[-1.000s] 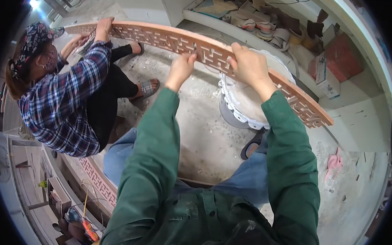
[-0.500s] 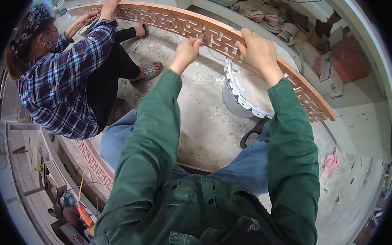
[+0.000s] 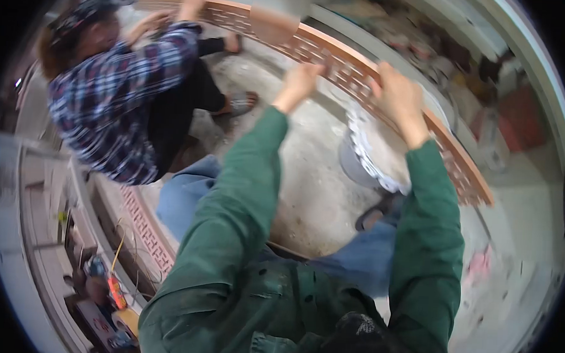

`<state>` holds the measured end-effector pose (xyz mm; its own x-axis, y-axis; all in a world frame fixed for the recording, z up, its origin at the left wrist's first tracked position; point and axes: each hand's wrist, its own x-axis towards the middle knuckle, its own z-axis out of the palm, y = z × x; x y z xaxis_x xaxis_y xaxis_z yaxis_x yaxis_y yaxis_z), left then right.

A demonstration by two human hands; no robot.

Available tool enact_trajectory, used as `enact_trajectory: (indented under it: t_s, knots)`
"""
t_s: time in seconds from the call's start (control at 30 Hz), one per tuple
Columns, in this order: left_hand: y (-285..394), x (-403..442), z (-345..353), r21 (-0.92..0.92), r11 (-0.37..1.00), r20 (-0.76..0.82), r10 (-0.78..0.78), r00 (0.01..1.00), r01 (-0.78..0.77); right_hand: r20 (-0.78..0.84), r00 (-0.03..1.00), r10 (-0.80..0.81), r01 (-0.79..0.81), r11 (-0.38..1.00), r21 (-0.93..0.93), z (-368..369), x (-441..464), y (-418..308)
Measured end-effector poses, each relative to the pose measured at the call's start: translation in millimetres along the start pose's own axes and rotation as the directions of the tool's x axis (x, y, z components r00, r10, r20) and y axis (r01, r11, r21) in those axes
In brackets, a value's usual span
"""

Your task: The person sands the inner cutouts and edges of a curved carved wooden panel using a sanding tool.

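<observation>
A long, curved orange-brown wooden fretwork strip [image 3: 344,69] runs across the upper part of the view, its right end sloping down. My right hand [image 3: 400,99] grips the strip's upper edge, fingers over the far side. My left hand [image 3: 301,82] is closed in a pinch close to the strip's lower edge. Blur hides what its fingers hold, though a small dark shape shows at the tips. A co-worker's hand [image 3: 192,7] rests on the strip's left part.
A grey bucket [image 3: 359,161] with a white, crusted rim stands below the strip. The co-worker in a plaid shirt [image 3: 119,87] sits at the left. Another fretwork strip [image 3: 145,227] lies lower left, beside tools and cables. Shelves with assorted items stand upper right; pink cloth [image 3: 480,262] lies right.
The whole view has shifted, so the strip, hands and co-worker appear farther right and the image is blurred. My right hand keeps its grip; my left hand remains pinched near the strip.
</observation>
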<state>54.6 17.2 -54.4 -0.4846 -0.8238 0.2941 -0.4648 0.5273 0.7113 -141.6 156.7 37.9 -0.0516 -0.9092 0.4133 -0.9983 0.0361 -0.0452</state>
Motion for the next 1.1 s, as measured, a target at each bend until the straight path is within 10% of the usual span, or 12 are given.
enact_trajectory:
  t_s: [0.1,0.17,0.2,0.27,0.5,0.67,1.1]
  knots:
    - [-24.6,29.4,26.8,0.499,0.806,0.073,0.327,0.942,-0.318,-0.089,0.996,-0.018,0.028,0.993,0.113,27.8,0.0,15.6]
    - [-16.6,15.8,24.4,0.294,0.939,-0.015,0.192,0.981,-0.179,-0.091,0.995,-0.029,0.037,0.995,0.095,15.4,-2.8,5.7]
    - [0.7,2.3,15.1,-0.03,0.99,-0.107,-0.14,0.984,0.138,-0.061,0.997,-0.038,0.044,0.993,0.107,12.0,-0.9,3.0]
    - [-12.0,-14.8,13.7,-0.148,0.985,-0.149,-0.109,0.983,0.087,-0.035,0.998,-0.043,0.046,0.994,0.098,6.8,2.1,-4.6]
    - [20.9,16.9,-7.0,-0.262,0.919,0.032,-0.297,0.954,0.295,-0.017,1.0,-0.017,0.018,0.998,0.068,8.1,5.1,4.0]
    - [-9.0,3.4,18.3,-0.127,0.99,-0.22,-0.084,0.972,0.056,0.007,1.0,0.0,-0.001,0.997,0.072,10.8,5.4,5.6]
    - [7.0,9.5,7.4,-0.213,0.957,-0.101,-0.222,0.97,0.197,0.046,0.999,0.013,-0.016,0.997,0.072,12.5,8.5,6.5]
